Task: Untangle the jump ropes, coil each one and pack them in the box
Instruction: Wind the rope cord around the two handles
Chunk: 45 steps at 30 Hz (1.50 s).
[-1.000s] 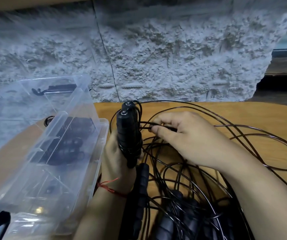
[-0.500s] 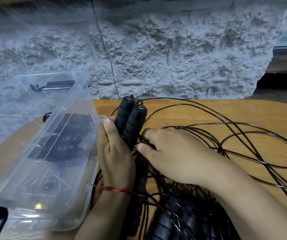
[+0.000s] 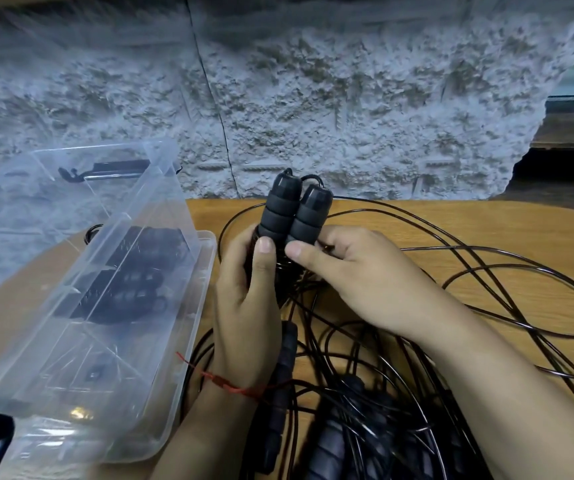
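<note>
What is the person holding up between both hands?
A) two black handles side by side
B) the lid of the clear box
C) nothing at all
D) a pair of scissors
A: the two black handles stand upright side by side, with the left hand and right hand gripping their lower ends.

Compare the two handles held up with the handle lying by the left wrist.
The held handles stand upright, side by side; the lying handle rests flat on the table. The left hand and right hand grip the held handles; no hand grips the lying handle. All are black and ribbed.
</note>
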Tool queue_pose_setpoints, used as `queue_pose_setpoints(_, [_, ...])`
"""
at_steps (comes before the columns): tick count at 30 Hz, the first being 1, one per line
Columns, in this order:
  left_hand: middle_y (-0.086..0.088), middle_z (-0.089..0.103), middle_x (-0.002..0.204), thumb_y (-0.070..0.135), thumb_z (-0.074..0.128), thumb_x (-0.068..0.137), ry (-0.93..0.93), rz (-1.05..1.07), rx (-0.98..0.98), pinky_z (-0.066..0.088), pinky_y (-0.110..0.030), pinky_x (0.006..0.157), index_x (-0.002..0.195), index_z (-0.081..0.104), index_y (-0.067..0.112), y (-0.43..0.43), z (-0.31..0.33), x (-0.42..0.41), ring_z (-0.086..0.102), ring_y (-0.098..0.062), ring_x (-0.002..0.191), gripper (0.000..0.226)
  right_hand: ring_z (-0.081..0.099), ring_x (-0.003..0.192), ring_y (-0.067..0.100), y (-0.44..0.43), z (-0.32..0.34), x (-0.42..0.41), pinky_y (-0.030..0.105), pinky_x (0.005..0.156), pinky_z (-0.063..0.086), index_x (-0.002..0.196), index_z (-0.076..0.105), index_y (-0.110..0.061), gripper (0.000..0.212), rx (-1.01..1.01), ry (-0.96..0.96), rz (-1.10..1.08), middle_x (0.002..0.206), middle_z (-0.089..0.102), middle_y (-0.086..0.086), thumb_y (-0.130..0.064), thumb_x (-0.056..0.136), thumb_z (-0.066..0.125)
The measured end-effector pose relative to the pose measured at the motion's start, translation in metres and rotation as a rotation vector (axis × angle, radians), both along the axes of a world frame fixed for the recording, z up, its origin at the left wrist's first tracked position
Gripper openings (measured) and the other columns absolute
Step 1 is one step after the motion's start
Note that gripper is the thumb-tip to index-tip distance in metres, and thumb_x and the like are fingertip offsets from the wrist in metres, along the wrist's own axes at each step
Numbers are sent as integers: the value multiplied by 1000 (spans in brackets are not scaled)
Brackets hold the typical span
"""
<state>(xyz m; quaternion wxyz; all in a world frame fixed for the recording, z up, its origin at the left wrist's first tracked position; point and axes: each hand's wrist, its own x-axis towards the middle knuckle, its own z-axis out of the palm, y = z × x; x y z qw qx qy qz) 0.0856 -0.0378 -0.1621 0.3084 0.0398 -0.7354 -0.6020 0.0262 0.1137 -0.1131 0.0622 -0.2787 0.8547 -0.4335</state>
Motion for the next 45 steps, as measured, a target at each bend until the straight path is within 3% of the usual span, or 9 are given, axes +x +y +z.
queue_pose_setpoints(6, [-8, 74, 101, 44, 35, 111, -201, -285, 808, 57, -33, 63, 119, 73, 11, -4, 18, -2, 69, -21, 82, 51, 67, 73, -7, 11, 2, -7, 20, 77, 49, 102, 76, -25, 25, -248, -159, 133, 72, 71, -27, -35, 109, 55])
queue_pose_setpoints(11, [-11, 63, 74, 72, 33, 102, -558, -749, 871, 45, -21, 36, 105, 75, 9, -19, 23, 3, 60, -15, 49, 76, 64, 80, 1, 16, 0, -11, 15, 81, 47, 111, 75, -10, 25, -354, -224, 276, 89, 73, -7, -24, 106, 54])
queue_pose_setpoints(16, [-12, 70, 97, 60, 64, 97, -461, -1117, 1119, 64, -25, 63, 133, 65, 0, -32, 10, 1, 74, -15, 78, 70, 68, 93, 14, 22, 2, -14, 26, 90, 51, 117, 71, -4, 28, -337, -258, 324, 95, 72, 1, -24, 107, 54])
queue_pose_setpoints(19, [-12, 72, 106, 48, 79, 88, -284, -847, 931, 61, -20, 62, 129, 73, 12, -24, 8, 0, 74, -14, 90, 54, 70, 113, 11, 21, 1, -19, 31, 104, 48, 123, 73, -14, 27, -255, -145, 210, 112, 78, -4, -24, 111, 52])
queue_pose_setpoints(23, [-14, 72, 115, 32, 71, 95, -186, -553, 752, 62, -23, 69, 124, 74, 10, -7, 5, -4, 74, -18, 98, 38, 50, 53, 0, 20, 3, -18, 11, 52, 35, 97, 75, -21, 30, -168, -233, 29, 58, 56, -15, -34, 110, 51])
queue_pose_setpoints(27, [-21, 69, 124, 19, 67, 93, -86, -410, 707, 62, -28, 74, 134, 62, 3, 2, 3, -5, 69, -30, 110, 44, 41, 43, 3, 17, 6, -16, 12, 43, 29, 78, 72, -23, 43, -157, -243, -38, 60, 58, 0, -37, 111, 47])
queue_pose_setpoints(34, [-7, 73, 126, 15, 78, 91, 26, -228, 464, 61, -43, 91, 137, 62, 14, 8, 7, 1, 71, -28, 117, 48, 30, 50, 12, 20, 10, -13, 23, 46, 20, 111, 60, 9, 31, -334, -497, 6, 69, 61, 7, -15, 107, 41])
queue_pose_setpoints(39, [-5, 72, 119, 2, 78, 92, 158, -48, 54, 54, -33, 96, 134, 61, 5, 2, 6, 3, 70, -24, 113, 46, 31, 53, 9, 12, 14, -3, 18, 46, 23, 87, 77, -34, 27, -340, -574, 52, 83, 66, 2, -50, 101, 60])
queue_pose_setpoints(45, [-8, 64, 129, 3, 83, 87, 244, 35, -198, 51, -33, 102, 137, 56, -2, 1, -5, 0, 64, -28, 122, 57, 23, 50, 12, 10, 5, -10, 18, 41, 19, 85, 66, -1, 62, -398, -552, -39, 73, 51, 12, -63, 91, 71])
